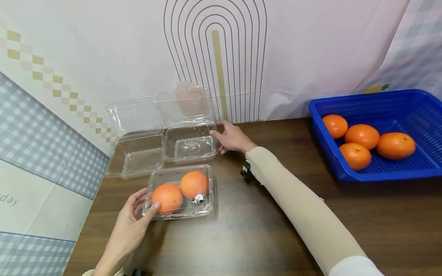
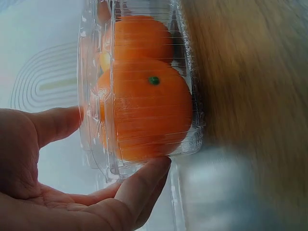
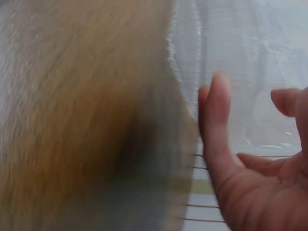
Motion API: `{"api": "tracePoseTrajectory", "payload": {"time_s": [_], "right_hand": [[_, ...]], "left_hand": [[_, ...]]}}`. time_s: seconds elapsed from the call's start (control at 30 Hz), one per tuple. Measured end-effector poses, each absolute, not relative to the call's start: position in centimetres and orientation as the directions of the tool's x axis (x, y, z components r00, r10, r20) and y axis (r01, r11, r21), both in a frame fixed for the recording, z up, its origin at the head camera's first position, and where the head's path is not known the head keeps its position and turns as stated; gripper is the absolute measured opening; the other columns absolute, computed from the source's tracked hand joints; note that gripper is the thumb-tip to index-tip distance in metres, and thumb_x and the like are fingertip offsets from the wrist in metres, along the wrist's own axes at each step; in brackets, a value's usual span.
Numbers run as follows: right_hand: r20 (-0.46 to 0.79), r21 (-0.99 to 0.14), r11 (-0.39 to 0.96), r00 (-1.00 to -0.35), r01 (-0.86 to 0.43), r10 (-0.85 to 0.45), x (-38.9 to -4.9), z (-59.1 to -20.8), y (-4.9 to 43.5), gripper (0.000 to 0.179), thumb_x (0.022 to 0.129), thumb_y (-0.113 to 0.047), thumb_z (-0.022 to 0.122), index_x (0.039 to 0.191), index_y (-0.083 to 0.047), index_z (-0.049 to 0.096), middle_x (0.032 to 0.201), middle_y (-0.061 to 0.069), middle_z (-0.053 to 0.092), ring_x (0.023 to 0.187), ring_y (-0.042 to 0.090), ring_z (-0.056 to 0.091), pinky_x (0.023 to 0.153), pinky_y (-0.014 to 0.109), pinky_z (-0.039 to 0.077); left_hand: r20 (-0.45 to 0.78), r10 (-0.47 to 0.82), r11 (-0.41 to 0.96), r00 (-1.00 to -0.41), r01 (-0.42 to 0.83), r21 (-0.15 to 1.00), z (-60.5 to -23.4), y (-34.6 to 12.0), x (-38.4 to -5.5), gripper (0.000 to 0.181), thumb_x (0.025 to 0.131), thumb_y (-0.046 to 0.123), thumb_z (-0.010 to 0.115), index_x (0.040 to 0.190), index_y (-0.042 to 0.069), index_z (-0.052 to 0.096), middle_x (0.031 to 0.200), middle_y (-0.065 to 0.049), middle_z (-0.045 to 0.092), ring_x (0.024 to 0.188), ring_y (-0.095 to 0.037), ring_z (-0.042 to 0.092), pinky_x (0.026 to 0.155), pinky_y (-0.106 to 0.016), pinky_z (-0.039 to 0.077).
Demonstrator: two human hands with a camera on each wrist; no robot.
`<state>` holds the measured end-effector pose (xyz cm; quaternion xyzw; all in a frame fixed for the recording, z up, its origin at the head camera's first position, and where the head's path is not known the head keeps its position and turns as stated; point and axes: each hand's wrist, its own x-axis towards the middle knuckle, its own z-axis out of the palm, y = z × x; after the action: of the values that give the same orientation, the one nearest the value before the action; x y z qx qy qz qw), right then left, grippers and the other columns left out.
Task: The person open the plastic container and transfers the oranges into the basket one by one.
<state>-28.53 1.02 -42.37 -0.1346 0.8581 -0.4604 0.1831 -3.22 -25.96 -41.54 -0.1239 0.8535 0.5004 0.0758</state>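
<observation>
My left hand (image 1: 131, 226) grips the near left corner of a closed clear plastic box (image 1: 193, 209), thumb on the lid and fingers around the side. Two oranges, a nearer one (image 1: 167, 198) and a farther one (image 1: 194, 184), lie inside; the left wrist view shows a green stem spot on the nearer orange (image 2: 149, 115). Behind it, two more clear boxes, a left one (image 1: 136, 171) and a right one (image 1: 190, 158), stand with lids raised against the wall. At the right box's right edge is my right hand (image 1: 234, 138), thumb and fingers spread apart, pinching nothing.
A blue plastic basket (image 1: 345, 177) holding several oranges (image 1: 362, 137) stands at the right by the wall. The patterned wall covering (image 1: 293, 57) rises directly behind the boxes. Brown wooden table (image 1: 262, 230) lies beneath everything.
</observation>
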Motion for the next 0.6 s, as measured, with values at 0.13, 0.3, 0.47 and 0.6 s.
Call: {"api": "tracePoseTrajectory", "payload": {"time_s": [0.13, 0.3, 0.47, 0.6], "right_hand": [[-0.154, -0.804, 0.586, -0.915, -0.104, -0.374, -27.6, -41.4, 2.6, 0.070, 0.106, -0.047, 0.050, 0.160, -0.010, 0.026, 0.102, 0.017, 0.071, 0.068, 0.023, 0.070, 0.078, 0.039, 0.064], [-0.069, -0.749, 0.632, -0.925, -0.200, -0.374, -25.9, -40.0, 5.0, 0.061, 0.106, -0.044, 0.050, 0.155, -0.009, 0.037, 0.109, 0.014, 0.070, 0.089, 0.026, 0.070, 0.087, 0.041, 0.060], [0.050, -0.694, 0.634, -0.902, -0.340, -0.430, -23.5, -39.2, 6.9, 0.046, 0.104, -0.034, 0.057, 0.141, -0.005, 0.054, 0.106, 0.008, 0.068, 0.095, 0.021, 0.064, 0.086, 0.036, 0.059], [0.127, -0.671, 0.596, -0.861, -0.440, -0.493, -21.1, -39.4, 8.2, 0.039, 0.102, -0.027, 0.063, 0.133, -0.003, 0.060, 0.105, 0.008, 0.066, 0.093, 0.019, 0.062, 0.082, 0.034, 0.059]], "left_hand": [[-0.217, -0.123, 0.461, -0.968, -0.249, 0.852, -41.5, -24.7, -3.8, 0.076, 0.101, 0.035, 0.064, 0.157, 0.002, 0.025, 0.158, -0.024, 0.034, 0.148, -0.044, 0.033, 0.122, -0.063, 0.033], [-0.194, -0.104, 0.476, -0.975, -0.220, 0.852, -41.6, -23.2, -4.5, 0.073, 0.101, 0.033, 0.066, 0.155, 0.002, 0.029, 0.156, -0.022, 0.038, 0.145, -0.041, 0.039, 0.121, -0.059, 0.038], [-0.192, -0.087, 0.485, -0.977, -0.210, 0.849, -41.6, -21.9, -4.9, 0.074, 0.099, 0.034, 0.068, 0.155, 0.002, 0.030, 0.154, -0.021, 0.040, 0.142, -0.039, 0.043, 0.118, -0.060, 0.041], [-0.199, -0.096, 0.496, -0.975, -0.220, 0.840, -41.7, -20.9, -5.2, 0.071, 0.099, 0.033, 0.069, 0.153, 0.004, 0.033, 0.152, -0.018, 0.043, 0.140, -0.036, 0.046, 0.116, -0.056, 0.044]]}}
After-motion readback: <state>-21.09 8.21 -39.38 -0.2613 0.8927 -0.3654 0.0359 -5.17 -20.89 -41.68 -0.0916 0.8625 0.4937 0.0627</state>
